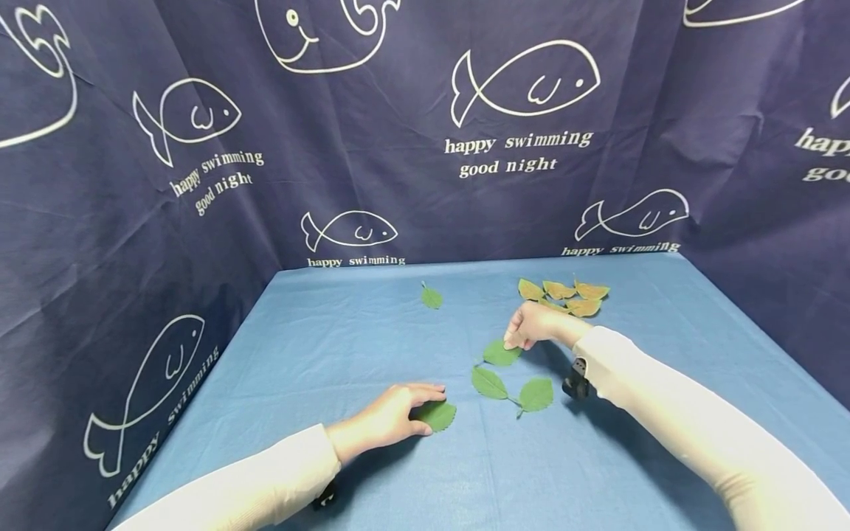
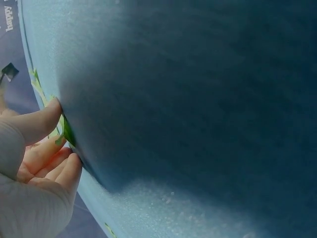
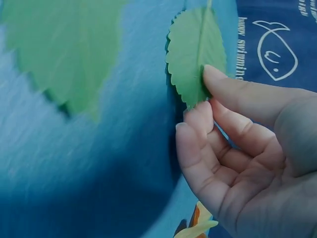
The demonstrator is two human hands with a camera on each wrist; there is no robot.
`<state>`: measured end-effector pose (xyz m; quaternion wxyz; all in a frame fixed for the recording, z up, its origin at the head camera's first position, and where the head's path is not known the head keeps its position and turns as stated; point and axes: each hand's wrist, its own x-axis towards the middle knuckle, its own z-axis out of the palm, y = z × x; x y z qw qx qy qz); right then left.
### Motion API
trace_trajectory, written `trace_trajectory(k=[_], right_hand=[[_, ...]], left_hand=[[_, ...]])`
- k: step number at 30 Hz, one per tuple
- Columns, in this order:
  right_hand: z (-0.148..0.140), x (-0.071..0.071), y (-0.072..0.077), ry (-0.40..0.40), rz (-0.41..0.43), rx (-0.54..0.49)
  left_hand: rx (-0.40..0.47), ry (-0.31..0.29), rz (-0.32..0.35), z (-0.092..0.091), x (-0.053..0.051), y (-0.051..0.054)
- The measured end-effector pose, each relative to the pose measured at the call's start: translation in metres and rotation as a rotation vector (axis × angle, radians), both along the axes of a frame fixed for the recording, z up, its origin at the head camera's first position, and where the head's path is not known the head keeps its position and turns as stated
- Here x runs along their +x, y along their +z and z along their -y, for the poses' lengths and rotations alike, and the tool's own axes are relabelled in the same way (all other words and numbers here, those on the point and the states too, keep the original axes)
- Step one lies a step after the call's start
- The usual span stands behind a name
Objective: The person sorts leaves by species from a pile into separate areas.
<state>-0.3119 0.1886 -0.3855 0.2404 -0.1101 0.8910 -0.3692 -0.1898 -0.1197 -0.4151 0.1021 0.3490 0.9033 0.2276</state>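
Observation:
My right hand [image 1: 531,324] pinches the tip of a green leaf [image 1: 501,352] between thumb and fingers. In the right wrist view, that toothed leaf [image 3: 193,49] extends upward from the fingertips of my right hand [image 3: 237,144]. My left hand [image 1: 392,417] rests low at the cloth, thumb and fingers spread around another green leaf [image 1: 438,415]. The left wrist view shows this leaf [image 2: 67,131] edge-on, in the gap between thumb and fingers of my left hand [image 2: 39,153]. Two more green leaves, one [image 1: 489,383] left and one [image 1: 536,394] right, lie between the hands, their stems close together.
Several yellow-brown leaves [image 1: 584,306] lie grouped beyond my right hand. A single small green leaf [image 1: 432,297] is near the back. Blue cloth [image 1: 332,332] covers the table. Dark curtains with white fish drawings [image 1: 524,77] stand behind and at the sides.

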Motion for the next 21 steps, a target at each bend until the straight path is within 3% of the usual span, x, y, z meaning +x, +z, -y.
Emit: trace_trajectory(k=[7,21], right_hand=[[0.005,-0.005,0.004,-0.051,0.048,-0.145],[0.010,-0.011,-0.001,-0.172,0.107,-0.264]], left_hand=[[-0.020,-0.007,-0.005,0.000,0.000,0.002],[-0.043,-0.006,-0.012,-0.001,0.000,0.004]])
